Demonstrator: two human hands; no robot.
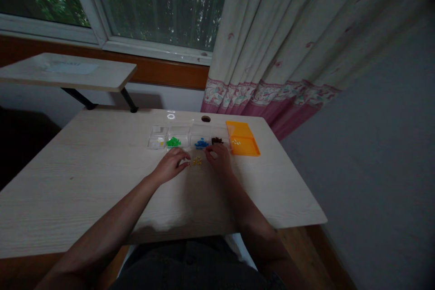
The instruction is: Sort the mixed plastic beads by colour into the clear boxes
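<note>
A small pile of pale yellow pieces (197, 161) lies on the table between my two hands. My left hand (170, 164) rests at the pile's left side, thumb and fingers curved with a gap between them. On the other side, my right hand (220, 158) has its thumb and forefinger drawn together in front of the clear boxes; anything between them is too small to make out. Green pieces (173, 142), blue pieces (201, 143) and dark brown pieces (216, 140) sit in separate clear boxes just beyond my hands.
At the row's right end, an open orange box (246, 146) holds a few pale pieces (235, 142). A clear box (156, 143) with a few small pieces stands at the left end. Behind are a cable hole (205, 118) and a raised shelf (112, 74).
</note>
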